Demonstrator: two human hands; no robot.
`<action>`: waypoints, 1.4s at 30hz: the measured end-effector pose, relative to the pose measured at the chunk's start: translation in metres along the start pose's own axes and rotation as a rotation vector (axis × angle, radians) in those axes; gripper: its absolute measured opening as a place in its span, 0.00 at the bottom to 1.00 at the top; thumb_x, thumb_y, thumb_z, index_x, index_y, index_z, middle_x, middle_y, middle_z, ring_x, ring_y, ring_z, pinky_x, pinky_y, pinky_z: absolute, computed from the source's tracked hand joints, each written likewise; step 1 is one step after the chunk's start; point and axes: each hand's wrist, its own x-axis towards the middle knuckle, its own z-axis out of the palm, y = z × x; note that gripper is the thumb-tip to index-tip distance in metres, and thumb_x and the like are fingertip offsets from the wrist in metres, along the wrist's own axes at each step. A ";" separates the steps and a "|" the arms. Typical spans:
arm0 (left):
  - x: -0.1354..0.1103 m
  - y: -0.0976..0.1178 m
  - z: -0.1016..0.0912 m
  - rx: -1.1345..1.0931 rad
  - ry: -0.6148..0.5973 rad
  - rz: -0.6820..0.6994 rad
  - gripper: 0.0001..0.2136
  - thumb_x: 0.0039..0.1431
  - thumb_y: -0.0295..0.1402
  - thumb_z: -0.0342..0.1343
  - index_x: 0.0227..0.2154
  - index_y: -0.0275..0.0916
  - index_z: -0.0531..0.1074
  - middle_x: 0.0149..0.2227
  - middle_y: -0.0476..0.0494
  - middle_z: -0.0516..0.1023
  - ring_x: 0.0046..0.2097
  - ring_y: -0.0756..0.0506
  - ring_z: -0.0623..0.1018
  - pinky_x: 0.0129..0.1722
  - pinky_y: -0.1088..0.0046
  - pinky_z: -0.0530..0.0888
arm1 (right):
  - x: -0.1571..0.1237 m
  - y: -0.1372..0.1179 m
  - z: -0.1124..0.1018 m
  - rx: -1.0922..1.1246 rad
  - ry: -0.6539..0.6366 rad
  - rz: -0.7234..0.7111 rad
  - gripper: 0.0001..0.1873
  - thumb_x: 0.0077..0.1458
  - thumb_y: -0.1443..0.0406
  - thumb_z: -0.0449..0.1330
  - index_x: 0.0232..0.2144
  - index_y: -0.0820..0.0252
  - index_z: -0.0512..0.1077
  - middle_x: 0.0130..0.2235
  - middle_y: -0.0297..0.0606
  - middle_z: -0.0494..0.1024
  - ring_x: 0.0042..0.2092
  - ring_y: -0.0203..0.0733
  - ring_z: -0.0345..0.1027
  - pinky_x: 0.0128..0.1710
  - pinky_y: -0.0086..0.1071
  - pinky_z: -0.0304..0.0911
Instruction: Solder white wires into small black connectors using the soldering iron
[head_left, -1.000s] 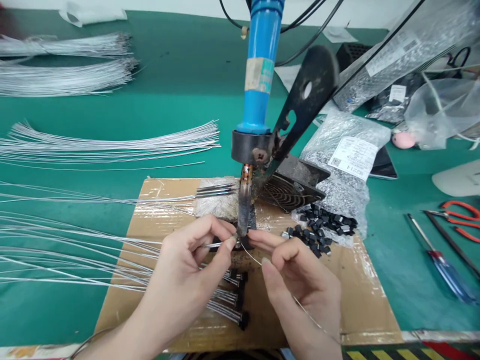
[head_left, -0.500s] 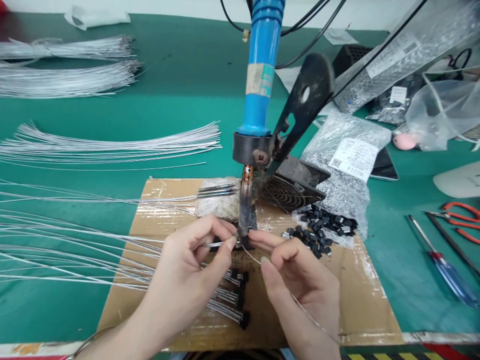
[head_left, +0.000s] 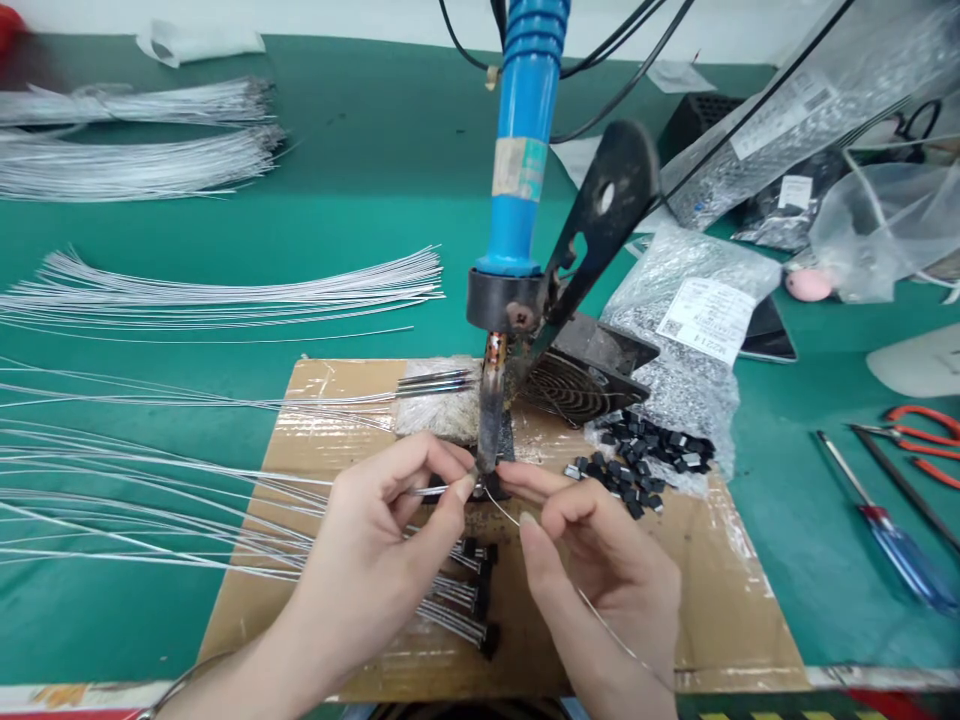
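A blue-handled soldering iron (head_left: 517, 150) is clamped tip down in a black metal bracket (head_left: 600, 215). Just beneath its tip, my left hand (head_left: 379, 545) pinches a thin silvery wire lead (head_left: 426, 491) between thumb and forefinger. My right hand (head_left: 611, 575) is closed on a strand of solder wire (head_left: 502, 508), whose end reaches the iron's tip. The exact joint is too small and partly covered by fingertips. Below my left hand, several white wires end in black connectors (head_left: 487, 640) on the cardboard (head_left: 720, 600).
Loose black connectors (head_left: 630, 465) lie right of the iron, before a labelled plastic bag (head_left: 690, 300). A small fan (head_left: 581, 380) stands behind. White wire bundles (head_left: 225, 290) lie at left. A screwdriver (head_left: 892, 540) and red-handled pliers (head_left: 926, 425) lie at right.
The view has tilted very slightly. Both hands stay at the iron's tip, with the wire lead and solder wire held almost as before.
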 end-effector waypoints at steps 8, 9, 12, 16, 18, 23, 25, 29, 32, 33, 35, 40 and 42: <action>-0.004 -0.001 -0.001 -0.005 0.016 -0.001 0.06 0.61 0.26 0.59 0.28 0.39 0.75 0.31 0.49 0.79 0.32 0.52 0.78 0.31 0.82 0.73 | 0.001 -0.002 0.002 -0.004 0.041 -0.010 0.09 0.63 0.66 0.62 0.29 0.55 0.69 0.50 0.41 0.84 0.55 0.45 0.79 0.53 0.35 0.72; -0.004 -0.001 -0.001 -0.005 0.013 -0.005 0.06 0.62 0.26 0.59 0.28 0.39 0.75 0.31 0.49 0.80 0.33 0.51 0.79 0.32 0.81 0.73 | 0.001 -0.002 0.003 -0.004 0.045 -0.006 0.10 0.64 0.66 0.62 0.29 0.55 0.69 0.50 0.40 0.84 0.55 0.45 0.79 0.53 0.35 0.71; -0.002 -0.001 0.000 -0.010 0.008 -0.014 0.06 0.62 0.26 0.60 0.29 0.40 0.75 0.33 0.49 0.81 0.34 0.51 0.80 0.34 0.81 0.74 | 0.000 -0.004 0.003 -0.022 0.047 -0.006 0.10 0.64 0.66 0.62 0.29 0.55 0.68 0.50 0.38 0.85 0.54 0.43 0.79 0.54 0.34 0.71; -0.002 -0.002 0.000 -0.013 0.020 0.001 0.06 0.61 0.26 0.59 0.29 0.40 0.75 0.32 0.49 0.80 0.34 0.52 0.80 0.33 0.82 0.74 | 0.000 -0.004 0.004 -0.018 0.046 0.011 0.10 0.64 0.65 0.62 0.29 0.55 0.69 0.51 0.39 0.84 0.55 0.44 0.79 0.52 0.34 0.71; -0.002 -0.002 0.000 -0.010 0.020 0.009 0.06 0.61 0.26 0.59 0.28 0.40 0.75 0.32 0.49 0.80 0.33 0.52 0.80 0.33 0.82 0.74 | -0.001 -0.005 0.004 -0.009 0.047 0.023 0.10 0.64 0.65 0.62 0.29 0.55 0.69 0.51 0.37 0.84 0.55 0.41 0.79 0.52 0.31 0.71; -0.001 -0.001 0.000 -0.004 0.017 0.003 0.06 0.61 0.26 0.59 0.28 0.40 0.75 0.32 0.48 0.81 0.33 0.51 0.80 0.33 0.81 0.74 | 0.000 -0.005 0.004 0.002 0.051 0.018 0.11 0.64 0.65 0.62 0.29 0.55 0.69 0.51 0.38 0.84 0.54 0.40 0.79 0.51 0.29 0.71; -0.001 -0.001 0.001 0.006 0.013 0.000 0.06 0.61 0.26 0.59 0.28 0.39 0.75 0.32 0.48 0.81 0.33 0.51 0.79 0.33 0.80 0.74 | 0.000 -0.005 0.005 0.009 0.052 0.034 0.11 0.64 0.65 0.62 0.29 0.55 0.69 0.51 0.39 0.84 0.54 0.41 0.79 0.48 0.28 0.72; -0.001 -0.001 0.001 0.002 0.009 0.002 0.06 0.61 0.26 0.59 0.29 0.39 0.75 0.32 0.48 0.81 0.33 0.51 0.80 0.33 0.80 0.74 | 0.000 -0.005 0.004 0.010 0.062 0.042 0.11 0.64 0.64 0.63 0.28 0.55 0.70 0.50 0.41 0.84 0.55 0.45 0.79 0.47 0.31 0.74; -0.001 -0.001 0.001 0.002 0.013 0.005 0.06 0.61 0.26 0.59 0.29 0.39 0.75 0.32 0.49 0.81 0.33 0.51 0.80 0.33 0.81 0.75 | 0.000 -0.005 0.004 -0.010 0.052 0.028 0.10 0.63 0.64 0.64 0.29 0.55 0.70 0.50 0.41 0.84 0.54 0.45 0.79 0.45 0.30 0.75; -0.001 -0.001 0.001 0.000 0.016 0.009 0.06 0.61 0.26 0.59 0.29 0.40 0.75 0.32 0.49 0.81 0.33 0.51 0.80 0.33 0.81 0.75 | 0.000 -0.006 0.003 -0.014 0.049 0.021 0.10 0.63 0.64 0.64 0.29 0.55 0.70 0.50 0.41 0.84 0.54 0.45 0.79 0.45 0.30 0.75; -0.002 -0.001 0.001 -0.009 0.018 0.012 0.06 0.61 0.25 0.59 0.29 0.40 0.75 0.33 0.49 0.81 0.34 0.51 0.81 0.33 0.82 0.75 | 0.001 -0.005 0.002 -0.011 0.042 0.009 0.10 0.63 0.65 0.63 0.29 0.55 0.70 0.50 0.41 0.85 0.54 0.45 0.79 0.48 0.31 0.74; -0.005 -0.003 0.000 -0.011 0.016 0.014 0.06 0.61 0.25 0.59 0.29 0.40 0.75 0.33 0.49 0.81 0.34 0.51 0.80 0.34 0.82 0.75 | 0.001 -0.002 0.001 0.015 0.022 0.001 0.09 0.63 0.67 0.64 0.30 0.55 0.71 0.50 0.39 0.84 0.55 0.43 0.79 0.51 0.31 0.73; -0.006 -0.003 0.000 -0.009 0.021 0.020 0.06 0.61 0.24 0.59 0.29 0.41 0.75 0.33 0.50 0.81 0.34 0.52 0.80 0.34 0.82 0.75 | 0.001 -0.001 0.001 0.017 0.019 -0.001 0.09 0.63 0.67 0.63 0.30 0.54 0.71 0.51 0.36 0.84 0.54 0.40 0.79 0.51 0.29 0.72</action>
